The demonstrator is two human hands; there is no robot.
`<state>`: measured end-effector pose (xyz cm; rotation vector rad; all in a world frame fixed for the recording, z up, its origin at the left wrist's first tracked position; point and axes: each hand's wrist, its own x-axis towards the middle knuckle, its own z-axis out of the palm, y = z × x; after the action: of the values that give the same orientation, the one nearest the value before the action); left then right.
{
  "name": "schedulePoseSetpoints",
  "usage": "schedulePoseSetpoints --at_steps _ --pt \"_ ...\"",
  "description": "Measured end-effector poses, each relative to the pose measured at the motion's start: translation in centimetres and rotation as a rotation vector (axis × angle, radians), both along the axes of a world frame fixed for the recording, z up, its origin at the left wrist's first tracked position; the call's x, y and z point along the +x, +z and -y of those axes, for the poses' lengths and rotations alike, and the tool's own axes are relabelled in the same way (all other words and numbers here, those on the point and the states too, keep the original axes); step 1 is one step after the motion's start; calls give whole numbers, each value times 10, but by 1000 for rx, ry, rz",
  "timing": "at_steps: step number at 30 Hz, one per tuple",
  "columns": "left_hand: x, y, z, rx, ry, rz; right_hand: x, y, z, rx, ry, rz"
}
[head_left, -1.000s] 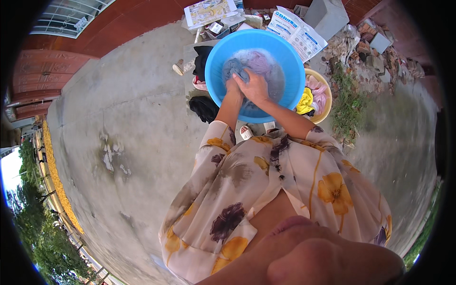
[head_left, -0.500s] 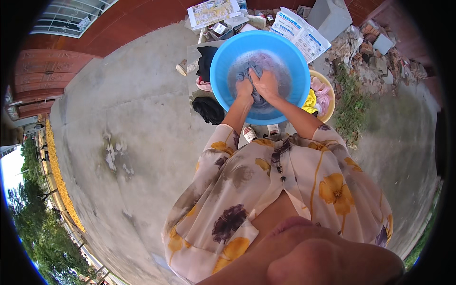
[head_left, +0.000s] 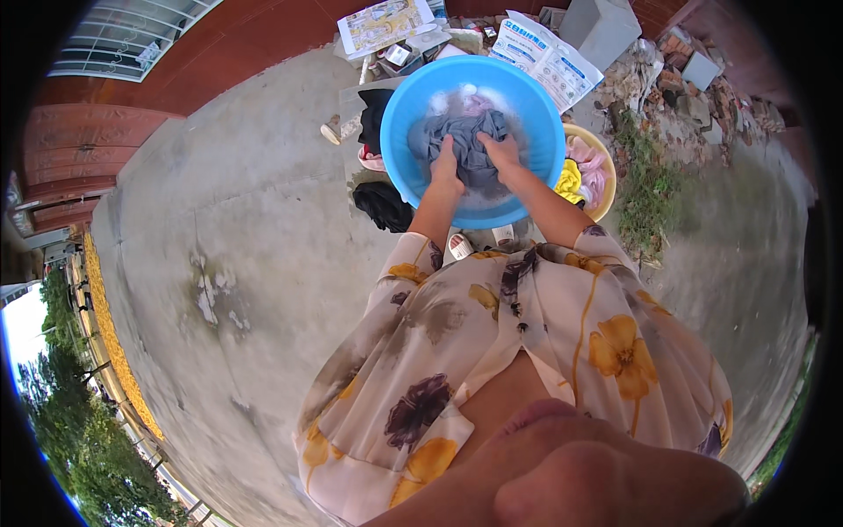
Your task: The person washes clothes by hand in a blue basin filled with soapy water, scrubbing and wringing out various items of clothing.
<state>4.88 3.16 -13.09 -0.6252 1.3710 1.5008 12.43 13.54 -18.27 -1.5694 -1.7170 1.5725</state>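
A big blue plastic basin [head_left: 548, 167] holds soapy water. In it lies a wet grey garment [head_left: 474, 162], spread and bunched near the surface. My left hand [head_left: 447, 164] grips its left part, while my right hand [head_left: 502, 153] grips it further right; the fingers of both are partly buried in the cloth. Behind the grey cloth, a pale pink garment [head_left: 479, 104] shows among white suds [head_left: 439, 105].
Right of the basin, a yellow tub [head_left: 606, 198] holds yellow and pink clothes. Black garments [head_left: 384, 206] lie on the ground at left. Beyond are a white printed sack [head_left: 546, 60], boxes and a rubble heap [head_left: 694, 105]. My sandals [head_left: 459, 246] are just below the basin.
My hands have moved apart, and the grey garment has spread wider and risen in the water. Half a second ago it was bunched between my hands, held close together.
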Motion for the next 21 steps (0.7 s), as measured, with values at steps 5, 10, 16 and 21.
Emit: schedulePoseSetpoints --at_steps 5,10,16,21 --pt "-42 -82 28 532 137 -137 -17 111 91 404 359 -403" --pt "-10 -10 -20 230 173 -116 -15 60 21 472 226 37" --pt "-28 -69 22 567 230 -74 -22 87 79 393 338 -44" --pt "11 -33 -9 167 126 -271 -19 54 14 440 209 125"
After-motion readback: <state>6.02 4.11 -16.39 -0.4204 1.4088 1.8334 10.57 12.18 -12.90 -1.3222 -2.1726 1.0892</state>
